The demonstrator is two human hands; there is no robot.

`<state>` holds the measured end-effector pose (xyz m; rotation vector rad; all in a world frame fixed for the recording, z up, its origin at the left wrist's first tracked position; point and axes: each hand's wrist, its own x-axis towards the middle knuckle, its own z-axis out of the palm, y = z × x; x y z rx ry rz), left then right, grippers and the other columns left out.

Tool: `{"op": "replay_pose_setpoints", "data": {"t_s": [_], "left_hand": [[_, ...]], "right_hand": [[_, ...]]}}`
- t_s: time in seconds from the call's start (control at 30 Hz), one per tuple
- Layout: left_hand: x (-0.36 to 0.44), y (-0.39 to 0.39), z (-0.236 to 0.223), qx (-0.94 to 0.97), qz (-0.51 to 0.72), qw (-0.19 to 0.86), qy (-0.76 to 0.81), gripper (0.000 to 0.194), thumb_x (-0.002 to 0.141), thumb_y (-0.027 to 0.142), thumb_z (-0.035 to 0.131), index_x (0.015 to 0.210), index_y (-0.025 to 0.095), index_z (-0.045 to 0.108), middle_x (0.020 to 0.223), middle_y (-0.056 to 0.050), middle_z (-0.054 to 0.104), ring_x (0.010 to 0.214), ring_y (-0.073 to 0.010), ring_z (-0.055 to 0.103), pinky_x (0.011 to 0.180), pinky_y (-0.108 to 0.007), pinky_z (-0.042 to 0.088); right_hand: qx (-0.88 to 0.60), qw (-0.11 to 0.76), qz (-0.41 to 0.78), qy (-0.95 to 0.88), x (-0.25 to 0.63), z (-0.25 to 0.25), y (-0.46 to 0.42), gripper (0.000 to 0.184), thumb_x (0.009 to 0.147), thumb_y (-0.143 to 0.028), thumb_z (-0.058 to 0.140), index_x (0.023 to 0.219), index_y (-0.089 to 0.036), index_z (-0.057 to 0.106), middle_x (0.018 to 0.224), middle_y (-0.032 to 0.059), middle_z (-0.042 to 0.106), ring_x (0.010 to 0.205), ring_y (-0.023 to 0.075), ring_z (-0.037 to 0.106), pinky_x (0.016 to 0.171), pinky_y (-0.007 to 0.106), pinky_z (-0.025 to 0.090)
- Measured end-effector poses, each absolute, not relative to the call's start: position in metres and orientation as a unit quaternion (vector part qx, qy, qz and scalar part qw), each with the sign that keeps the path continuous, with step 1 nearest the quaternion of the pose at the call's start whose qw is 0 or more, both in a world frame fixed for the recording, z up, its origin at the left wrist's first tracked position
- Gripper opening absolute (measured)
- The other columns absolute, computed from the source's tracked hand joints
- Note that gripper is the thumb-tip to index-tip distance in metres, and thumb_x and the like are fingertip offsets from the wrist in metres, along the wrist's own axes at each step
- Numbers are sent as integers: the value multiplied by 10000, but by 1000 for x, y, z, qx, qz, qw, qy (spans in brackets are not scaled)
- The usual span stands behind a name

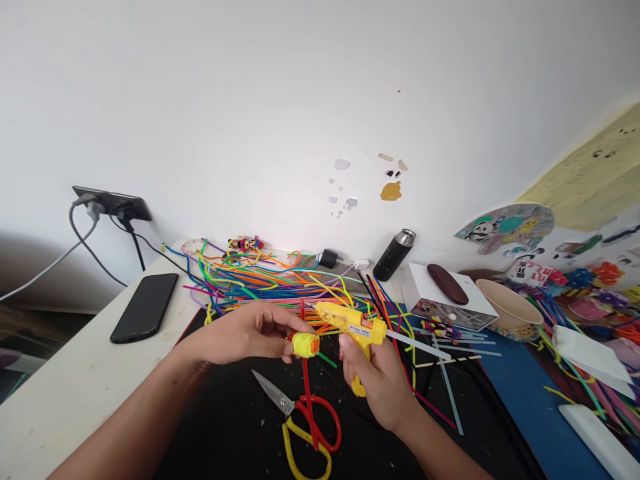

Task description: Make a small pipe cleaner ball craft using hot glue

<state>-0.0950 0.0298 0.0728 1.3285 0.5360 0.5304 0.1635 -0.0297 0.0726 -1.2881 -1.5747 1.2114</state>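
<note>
Between the thumb and fingers of my left hand is a small yellow coil of pipe cleaner with an orange centre. A red pipe cleaner passes close by it and hangs down; whether it is joined to the coil, I cannot tell. My right hand is wrapped round the handle of a yellow hot glue gun, its nozzle pointing left just above the coil. A long whitish glue stick sticks out of its back. Scissors with red and yellow handles lie below, partly open, on the black mat.
Many coloured pipe cleaners lie along the wall. A phone rests at the left, below a power socket. A black flask, a white box and a bowl stand at the back right. Loose glue sticks lie nearby.
</note>
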Motion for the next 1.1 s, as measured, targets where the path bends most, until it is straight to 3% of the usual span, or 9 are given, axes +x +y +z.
{"op": "replay_pose_setpoints", "data": {"t_s": [0.37, 0.8, 1.1], "left_hand": [[-94, 30, 75, 594, 245, 732, 226, 288, 892, 278, 843, 1177, 232, 839, 971, -33, 780, 792, -107, 660, 793, -206, 574], [-95, 31, 74, 594, 248, 729, 234, 271, 892, 249, 836, 1162, 233, 842, 960, -28, 766, 794, -107, 661, 795, -203, 572], [-94, 31, 73, 592, 247, 733, 228, 281, 890, 234, 834, 1171, 249, 841, 986, -30, 781, 800, -109, 671, 803, -208, 574]], "right_hand": [[-501, 369, 453, -638, 166, 69, -32, 546, 1014, -706, 514, 775, -216, 550, 513, -31, 498, 490, 141, 468, 533, 283, 383], [-508, 354, 435, -654, 168, 65, -35, 614, 1008, -731, 504, 645, -236, 502, 501, -12, 501, 487, 141, 473, 494, 268, 402], [-508, 366, 440, -643, 168, 65, -34, 603, 977, -734, 571, 623, -249, 616, 473, 12, 500, 530, 202, 554, 514, 303, 475]]}}
